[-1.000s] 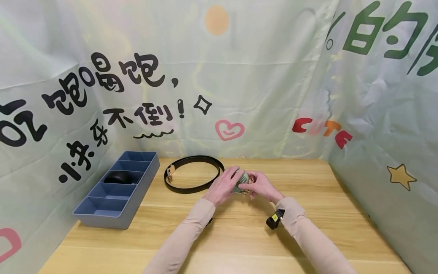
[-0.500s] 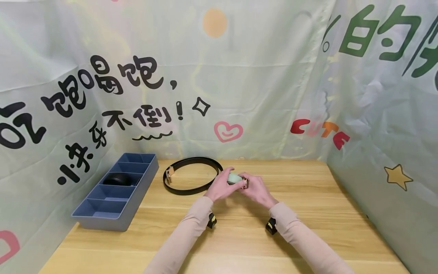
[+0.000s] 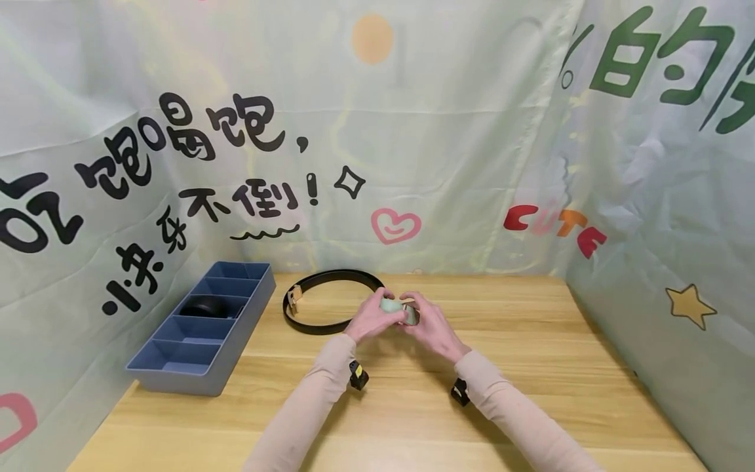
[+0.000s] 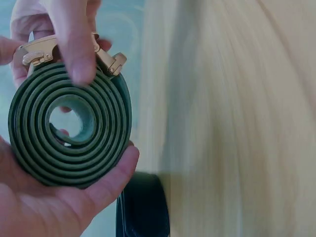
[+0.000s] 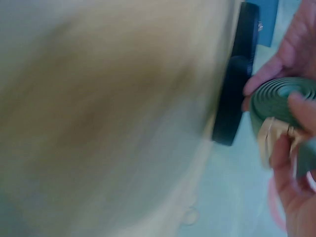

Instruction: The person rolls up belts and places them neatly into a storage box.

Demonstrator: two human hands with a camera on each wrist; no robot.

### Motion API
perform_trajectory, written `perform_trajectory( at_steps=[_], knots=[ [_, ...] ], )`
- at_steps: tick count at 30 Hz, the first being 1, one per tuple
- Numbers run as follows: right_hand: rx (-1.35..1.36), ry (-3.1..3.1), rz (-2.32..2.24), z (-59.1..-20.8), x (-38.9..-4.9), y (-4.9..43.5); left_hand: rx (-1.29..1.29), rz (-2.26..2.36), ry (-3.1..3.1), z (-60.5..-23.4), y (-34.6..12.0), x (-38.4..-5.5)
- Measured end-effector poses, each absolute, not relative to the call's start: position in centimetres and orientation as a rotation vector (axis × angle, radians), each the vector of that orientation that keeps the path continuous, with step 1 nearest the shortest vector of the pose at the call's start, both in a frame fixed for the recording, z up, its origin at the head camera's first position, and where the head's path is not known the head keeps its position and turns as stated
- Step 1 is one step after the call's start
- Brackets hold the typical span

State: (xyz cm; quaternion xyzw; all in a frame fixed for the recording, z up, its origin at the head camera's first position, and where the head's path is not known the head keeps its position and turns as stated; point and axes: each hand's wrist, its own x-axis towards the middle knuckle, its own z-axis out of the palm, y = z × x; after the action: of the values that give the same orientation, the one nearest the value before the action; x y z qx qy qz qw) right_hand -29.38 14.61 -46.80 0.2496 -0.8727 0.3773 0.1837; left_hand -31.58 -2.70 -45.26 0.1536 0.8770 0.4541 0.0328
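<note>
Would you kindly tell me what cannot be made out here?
Head: part of the black belt, hidden by the left hand.
Head: bottom of the black item, hidden by a tray divider.
Left wrist: middle of the gold buckle, covered by the right hand.
Right wrist: side of the green roll, cut off by the right edge.

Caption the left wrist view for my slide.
Left hand holding a coiled green belt, right hand gripping it at the gold buckle.

Right wrist view, green coiled belt (image 5: pixel 270 101) cropped, tabletop (image 5: pixel 113 108) blurred, buckle (image 5: pixel 268 139) partly hidden
</note>
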Motion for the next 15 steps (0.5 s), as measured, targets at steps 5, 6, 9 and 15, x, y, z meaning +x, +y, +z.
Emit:
perform_trajectory(
  at_steps=[5, 6, 9, 15],
  knots=[
    [0.693, -2.416, 1.003, -46.5, -29.2, 13.9, 0.444, 1.429, 2.725, -44.8, -3.0, -31.4],
    [0.697, -2.411, 0.992, -46.6, -29.1, 13.8, 0.441, 1.422, 2.737, -44.7, -3.1, -31.3],
    [0.704, -2.400, 0.973, -46.7, -29.0, 13.2, 0.456, 1.392, 2.775, -44.4, -3.5, -31.3],
    [0.742, -2.459, 1.024, -46.7, -29.1, 11.6, 0.467, 1.242, 2.875, -43.1, -5.2, -31.2]
  ],
)
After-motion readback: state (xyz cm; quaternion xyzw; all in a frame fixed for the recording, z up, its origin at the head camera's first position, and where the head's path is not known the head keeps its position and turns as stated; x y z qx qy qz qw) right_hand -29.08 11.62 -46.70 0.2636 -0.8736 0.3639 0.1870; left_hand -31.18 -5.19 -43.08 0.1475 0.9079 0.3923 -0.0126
